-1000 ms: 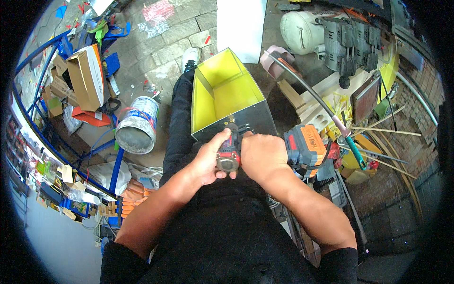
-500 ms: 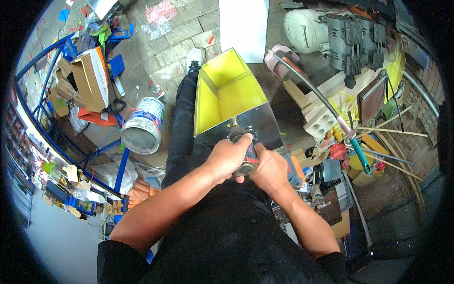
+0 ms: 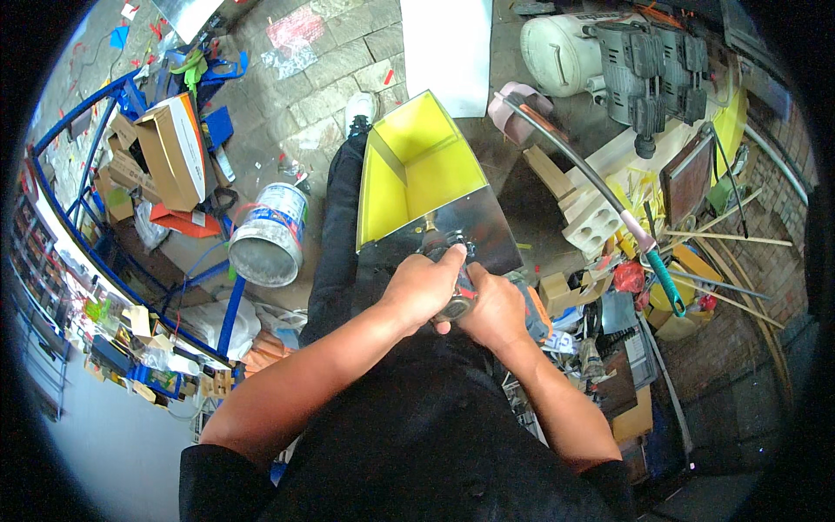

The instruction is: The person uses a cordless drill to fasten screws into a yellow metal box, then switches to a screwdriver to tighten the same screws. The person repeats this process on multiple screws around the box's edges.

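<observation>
My left hand (image 3: 423,289) and my right hand (image 3: 497,306) are both closed around a dark power drill (image 3: 458,304), held in front of my body. Its brass-coloured front end points away from me, at the near panel of an open metal box (image 3: 491,222). That box has shiny grey outer faces and yellow inner walls. Whether the tip touches the metal, I cannot tell. My fingers hide much of the drill's body. An orange and grey part (image 3: 537,313) shows just beyond my right hand.
Left of my leg, a white bucket (image 3: 266,246) lies tipped beside a blue metal frame (image 3: 229,322) and cardboard boxes (image 3: 170,152). On the right are an air compressor (image 3: 561,56), a pink long-handled dustpan (image 3: 520,113) and wood scraps. A white sheet (image 3: 448,52) lies ahead.
The view has shifted slightly. Both hands keep their grip on the drill, and its place against the box looks nearly the same.
</observation>
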### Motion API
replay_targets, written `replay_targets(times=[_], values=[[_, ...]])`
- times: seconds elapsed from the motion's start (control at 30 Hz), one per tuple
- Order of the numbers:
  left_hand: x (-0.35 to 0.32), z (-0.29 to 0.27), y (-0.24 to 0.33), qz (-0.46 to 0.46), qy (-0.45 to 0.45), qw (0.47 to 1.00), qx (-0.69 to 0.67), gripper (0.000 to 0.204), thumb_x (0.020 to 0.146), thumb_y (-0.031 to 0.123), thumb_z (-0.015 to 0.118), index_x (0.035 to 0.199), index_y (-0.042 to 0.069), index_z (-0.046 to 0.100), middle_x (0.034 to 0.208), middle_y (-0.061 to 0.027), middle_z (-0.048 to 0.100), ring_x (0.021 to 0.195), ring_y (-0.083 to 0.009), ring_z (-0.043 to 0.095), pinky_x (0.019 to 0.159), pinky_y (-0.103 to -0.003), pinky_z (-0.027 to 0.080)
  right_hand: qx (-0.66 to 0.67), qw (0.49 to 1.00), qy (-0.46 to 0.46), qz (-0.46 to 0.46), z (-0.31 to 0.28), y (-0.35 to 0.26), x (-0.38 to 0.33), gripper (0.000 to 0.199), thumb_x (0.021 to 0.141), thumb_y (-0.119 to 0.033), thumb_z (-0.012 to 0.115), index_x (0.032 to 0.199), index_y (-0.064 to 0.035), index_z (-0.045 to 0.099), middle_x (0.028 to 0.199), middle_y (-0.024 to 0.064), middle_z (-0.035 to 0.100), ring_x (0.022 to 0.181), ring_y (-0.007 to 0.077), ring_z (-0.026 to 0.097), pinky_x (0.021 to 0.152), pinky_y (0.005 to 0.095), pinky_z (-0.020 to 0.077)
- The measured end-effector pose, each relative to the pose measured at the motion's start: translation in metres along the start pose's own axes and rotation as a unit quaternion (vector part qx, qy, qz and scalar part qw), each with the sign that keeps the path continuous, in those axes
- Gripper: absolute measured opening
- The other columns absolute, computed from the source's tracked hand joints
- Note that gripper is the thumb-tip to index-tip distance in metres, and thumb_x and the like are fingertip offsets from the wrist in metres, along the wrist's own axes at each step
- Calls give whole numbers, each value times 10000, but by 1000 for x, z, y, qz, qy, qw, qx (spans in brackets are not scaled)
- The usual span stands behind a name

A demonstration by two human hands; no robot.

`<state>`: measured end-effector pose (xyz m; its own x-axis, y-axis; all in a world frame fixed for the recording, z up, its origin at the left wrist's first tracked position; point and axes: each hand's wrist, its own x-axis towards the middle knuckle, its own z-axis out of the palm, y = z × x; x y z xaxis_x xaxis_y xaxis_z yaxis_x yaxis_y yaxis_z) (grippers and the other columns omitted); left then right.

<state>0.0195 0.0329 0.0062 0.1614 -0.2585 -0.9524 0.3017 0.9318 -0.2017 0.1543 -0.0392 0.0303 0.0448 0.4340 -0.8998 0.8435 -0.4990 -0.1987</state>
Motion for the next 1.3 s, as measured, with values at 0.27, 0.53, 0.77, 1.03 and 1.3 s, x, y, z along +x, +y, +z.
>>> replay_targets(times=[0.27,0.53,0.77,1.03,1.3], values=[[-1,-8,-1,-6,-24,1000,-13,631,1060,550,543,851,-30,677,644,-117,667,391,-215,609,308,-312,364,-36,999,-19,1,-6,-6,4,310,811,-272,756,976,-29,655,833,248,741,818,447,742,735,548,593],[-1,-14,1,-7,-42,998,-35,580,1052,481,579,905,-71,681,709,-140,672,441,-232,625,341,-358,471,-58,998,-20,8,-7,-10,4,301,825,-277,738,976,-29,659,832,246,742,818,437,745,730,548,592],[10,-20,-12,-19,-52,998,-28,618,1051,544,536,849,-24,672,600,-109,638,379,-221,599,318,-334,382,-69,996,-55,29,-12,-16,10,331,790,-245,758,1036,-39,676,872,249,742,861,455,733,760,555,572],[13,-20,-13,-26,-50,998,-35,629,1051,567,524,815,2,666,576,-111,633,373,-216,587,320,-335,352,-89,996,-27,-8,-13,-17,10,258,864,-265,696,953,-25,661,812,254,742,786,435,753,695,542,599],[7,-17,-7,-18,-55,996,-64,609,1069,561,498,843,23,672,617,-88,656,387,-201,600,307,-293,341,-101,994,-38,-16,-21,-17,16,278,875,-277,679,961,-13,655,810,258,741,777,438,753,685,540,597]])
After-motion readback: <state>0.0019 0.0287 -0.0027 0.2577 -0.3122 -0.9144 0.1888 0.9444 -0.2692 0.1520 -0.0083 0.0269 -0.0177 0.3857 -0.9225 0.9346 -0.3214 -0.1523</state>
